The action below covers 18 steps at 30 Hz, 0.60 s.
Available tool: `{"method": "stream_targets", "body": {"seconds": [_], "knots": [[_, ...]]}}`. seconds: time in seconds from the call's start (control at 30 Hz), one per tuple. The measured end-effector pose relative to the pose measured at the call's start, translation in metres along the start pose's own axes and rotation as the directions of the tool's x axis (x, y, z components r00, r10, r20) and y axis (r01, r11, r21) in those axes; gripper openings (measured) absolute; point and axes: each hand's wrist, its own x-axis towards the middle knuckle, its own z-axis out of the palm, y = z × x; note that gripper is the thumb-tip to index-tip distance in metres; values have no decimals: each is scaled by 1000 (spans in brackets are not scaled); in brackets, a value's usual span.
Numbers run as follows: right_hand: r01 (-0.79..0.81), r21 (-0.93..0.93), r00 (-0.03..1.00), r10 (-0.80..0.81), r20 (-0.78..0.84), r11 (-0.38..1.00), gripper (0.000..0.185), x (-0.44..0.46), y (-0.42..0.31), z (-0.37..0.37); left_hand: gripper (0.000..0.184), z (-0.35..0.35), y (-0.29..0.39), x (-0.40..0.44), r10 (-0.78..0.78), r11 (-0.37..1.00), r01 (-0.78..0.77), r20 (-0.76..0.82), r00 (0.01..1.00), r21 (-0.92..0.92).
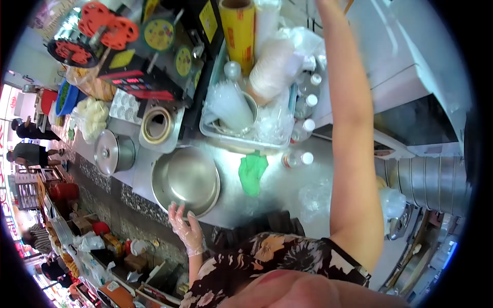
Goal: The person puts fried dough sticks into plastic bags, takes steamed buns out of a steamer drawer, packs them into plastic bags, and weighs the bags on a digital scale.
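Observation:
My left hand [188, 230], in a clear thin plastic glove, is raised with its fingers apart and holds nothing. Its fingertips are beside the lower rim of a wide round metal basin [189, 174]; whether they touch it I cannot tell. My bare right arm [353, 123] stretches up past the top edge of the view, so the right hand is out of sight. A crumpled green cloth or bag [253, 173] lies on the steel table [233, 205] right of the basin. Near it stands a small clear bottle with a white cap [298, 158].
A plastic bin [246, 141] of bags and cups stands at the back, with several bottles along its side. Behind the basin are a lidded pot [114, 152] and a black cup-sealing machine [149, 66]. Stacked metal cylinders [429, 182] stand at right. People [33, 154] are far left.

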Motion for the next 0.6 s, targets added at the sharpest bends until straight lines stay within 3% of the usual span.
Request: {"method": "stream_targets", "body": {"seconds": [0.07, 0.17, 0.23, 0.3, 0.37, 0.5, 0.53, 0.6], "knots": [[-11, 40, 999, 13, -39, 999, 13, -3, 11, 3, 27, 2, 5, 2, 48, 999, -48, 7, 999, -12], [58, 39, 998, -60, 37, 998, 13, -10, 23, 2, 26, 3, 13, 6, 81, 997, -81, 18, 997, 15], [-72, 159, 997, 71, 7, 985, 12, -17, 25, 3, 26, 11, 8, 9, 101, 995, -101, 7, 995, -17], [-78, 207, 997, 75, 21, 975, 10, -22, 22, -4, 26, 13, 14, 12, 122, 992, -121, 44, 992, -25], [140, -211, 973, -174, -154, 967, 8, -28, 18, -13, 27, 18, 24, 19, 94, 994, -91, 61, 994, -55], [372, -448, 842, -499, -206, 813, 9, -30, 11, -17, 31, 25, 45, 35, 150, 983, -137, 97, 984, -122], [471, -355, 837, -536, -110, 808, 16, -34, 10, -15, 31, 27, 48, 36, 169, 979, -155, 101, 980, -136], [544, -601, 812, -548, 201, 586, 10, -48, 27, 10, 32, 31, 55, 38, 197, 971, -178, 115, 974, -158]]}}
